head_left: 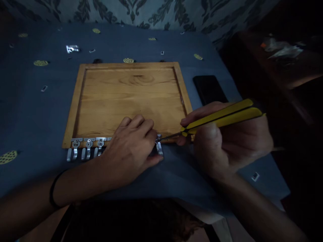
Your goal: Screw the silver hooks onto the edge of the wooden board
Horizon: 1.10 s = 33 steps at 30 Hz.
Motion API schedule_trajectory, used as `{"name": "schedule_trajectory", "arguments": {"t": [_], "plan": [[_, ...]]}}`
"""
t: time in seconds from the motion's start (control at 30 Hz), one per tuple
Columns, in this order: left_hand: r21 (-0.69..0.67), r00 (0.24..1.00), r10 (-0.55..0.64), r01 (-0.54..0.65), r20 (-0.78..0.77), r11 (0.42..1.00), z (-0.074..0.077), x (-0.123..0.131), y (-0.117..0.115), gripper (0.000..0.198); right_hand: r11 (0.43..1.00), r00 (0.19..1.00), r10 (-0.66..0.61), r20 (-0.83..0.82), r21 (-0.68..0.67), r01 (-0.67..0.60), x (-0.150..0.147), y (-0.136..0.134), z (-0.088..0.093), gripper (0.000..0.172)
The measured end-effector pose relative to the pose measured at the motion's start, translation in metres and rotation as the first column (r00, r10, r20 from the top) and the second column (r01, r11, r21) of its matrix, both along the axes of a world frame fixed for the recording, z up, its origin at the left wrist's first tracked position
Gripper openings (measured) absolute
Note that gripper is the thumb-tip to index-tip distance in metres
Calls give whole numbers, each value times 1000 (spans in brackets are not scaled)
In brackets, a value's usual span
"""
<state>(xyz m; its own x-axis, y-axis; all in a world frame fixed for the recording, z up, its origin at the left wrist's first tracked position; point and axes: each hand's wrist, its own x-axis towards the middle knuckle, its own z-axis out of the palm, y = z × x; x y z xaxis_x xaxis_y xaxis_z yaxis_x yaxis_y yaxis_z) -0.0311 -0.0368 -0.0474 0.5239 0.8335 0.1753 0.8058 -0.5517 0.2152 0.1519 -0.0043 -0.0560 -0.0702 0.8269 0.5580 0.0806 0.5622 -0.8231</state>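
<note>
A framed wooden board [131, 97] lies on the table, with several silver metal hooks [88, 148] screwed along its front edge. My left hand [130, 148] is closed over that edge, thumb and fingers around another metal hook [159, 148] at the right end of the row. Some of the row is hidden beneath this hand. In my right hand [227, 144] is a screwdriver with a yellow and black handle [222, 117], held tilted. Its shaft runs left and down, and the tip meets the upper part of the hook by my left fingers.
A loose metal hook [73, 48] lies at the back left of the blue cloth [30, 117]. Right of the board rests a dark phone-like slab [209, 88]. Farther right, crumpled clear plastic [285, 48] sits on a dark brown surface. Patterned wallpaper [161, 13] rises behind the table.
</note>
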Motion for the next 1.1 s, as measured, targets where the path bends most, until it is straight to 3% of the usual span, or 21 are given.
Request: {"name": "schedule_trajectory", "arguments": {"t": [0.1,0.27,0.53,0.73,0.93,1.1], "plan": [[19,1000,-2,3,-10,1000,-1,0,0,32,997,999,31,13,70,-31,1,2,0,10],[4,1000,-4,4,-30,1000,0,-1,1,33,996,994,89,70,-25,-87,4,2,8,21],[-10,999,7,-7,-36,1000,0,0,2,30,987,976,152,153,24,-158,11,3,14,24],[-3,1000,0,0,-5,1000,-1,0,2,32,958,961,229,154,140,-250,12,10,11,20],[3,999,7,-7,-33,1000,-1,1,2,32,973,973,232,19,2,-232,7,10,12,17],[2,1000,9,-9,-18,1000,-1,1,1,30,933,944,319,-89,-146,-329,6,5,15,23]]}}
